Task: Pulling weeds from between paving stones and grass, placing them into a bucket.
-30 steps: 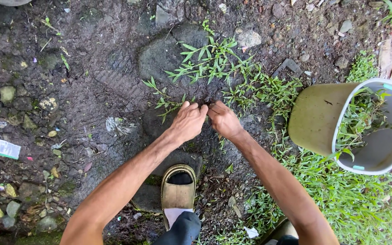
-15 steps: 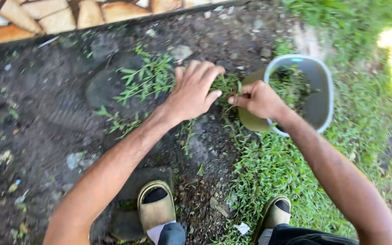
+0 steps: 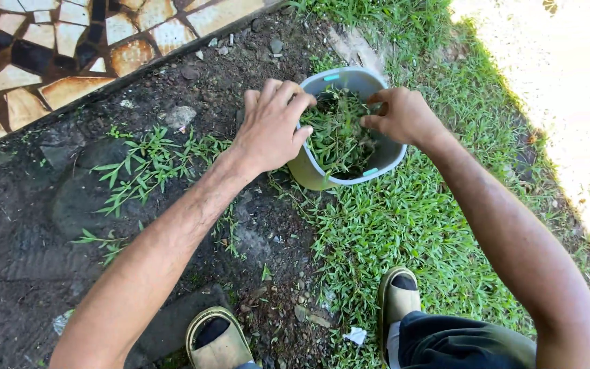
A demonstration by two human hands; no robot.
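A grey plastic bucket [image 3: 381,162] stands tilted where the soil meets the grass, holding a pile of pulled green weeds [image 3: 332,140]. My left hand [image 3: 271,123] lies over the bucket's near-left rim with its fingers spread and nothing in it. Over the right rim, my right hand [image 3: 405,115] has its fingers and thumb curled onto a tuft of weeds inside the bucket. Both forearms reach in from the bottom of the view.
Leafy weeds [image 3: 146,162] still grow in the dark soil left of the bucket, beside a flat dark stone [image 3: 76,195]. Mosaic stone paving [image 3: 49,55] runs along the top left. Grass [image 3: 404,232] covers the right. My sandalled feet [image 3: 216,342] [image 3: 397,295] stand at the bottom.
The view has swung right. Both hands moved from the weed patch to the bucket, the right one carrying a tuft of weeds into it. The left hand now rests on the rim.
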